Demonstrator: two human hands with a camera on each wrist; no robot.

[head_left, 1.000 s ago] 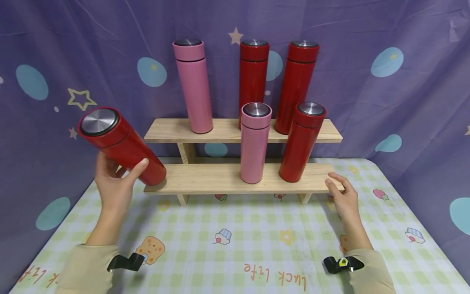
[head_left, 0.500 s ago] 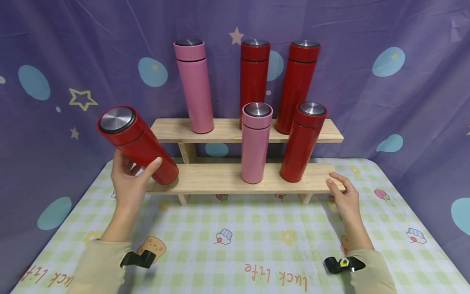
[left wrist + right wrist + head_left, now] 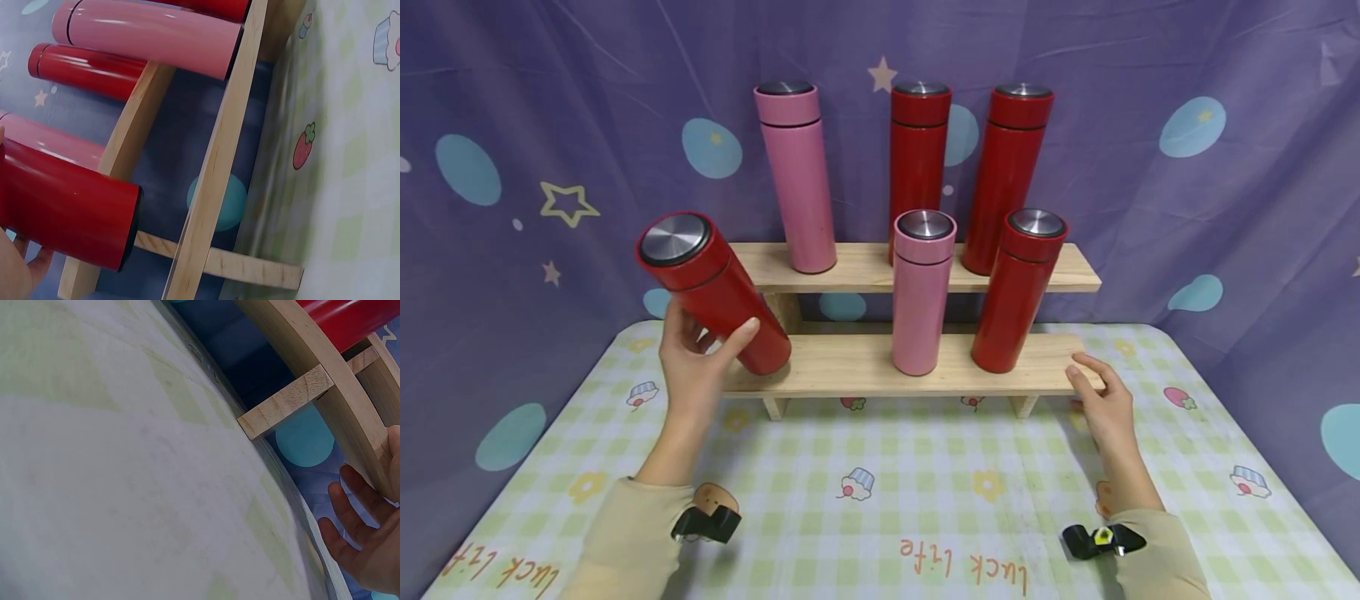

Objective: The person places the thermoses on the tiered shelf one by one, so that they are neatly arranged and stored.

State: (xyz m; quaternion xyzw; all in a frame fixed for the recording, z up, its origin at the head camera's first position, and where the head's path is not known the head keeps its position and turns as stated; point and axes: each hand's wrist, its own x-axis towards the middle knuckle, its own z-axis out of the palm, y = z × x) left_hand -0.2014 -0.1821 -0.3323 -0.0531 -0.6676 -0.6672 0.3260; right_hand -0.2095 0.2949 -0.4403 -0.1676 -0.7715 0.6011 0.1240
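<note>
In the head view my left hand (image 3: 696, 367) grips a red thermos bottle (image 3: 722, 296) around its lower body. The bottle leans, its steel lid toward the upper left and its base over the left part of the lower board of a two-tier wooden shelf (image 3: 835, 367). In the left wrist view a gap shows between the base of this red bottle (image 3: 69, 206) and the lower board (image 3: 219, 162). My right hand (image 3: 1105, 404) holds the right end of the lower board. From the right wrist, the thumb lies at the board's end while the other fingers (image 3: 353, 512) spread below it.
On the lower board a pink bottle (image 3: 922, 300) and a red bottle (image 3: 1018, 296) stand upright. The upper board (image 3: 861, 267) bears another pink bottle (image 3: 797, 183) and two red ones, a middle one (image 3: 917, 158) and a right one (image 3: 1007, 175). Behind hangs a purple curtain (image 3: 1247, 208).
My left hand has moved right with the red bottle, bringing it from beyond the shelf's left end to over the lower board, slightly less tilted. The right hand has stayed put.
</note>
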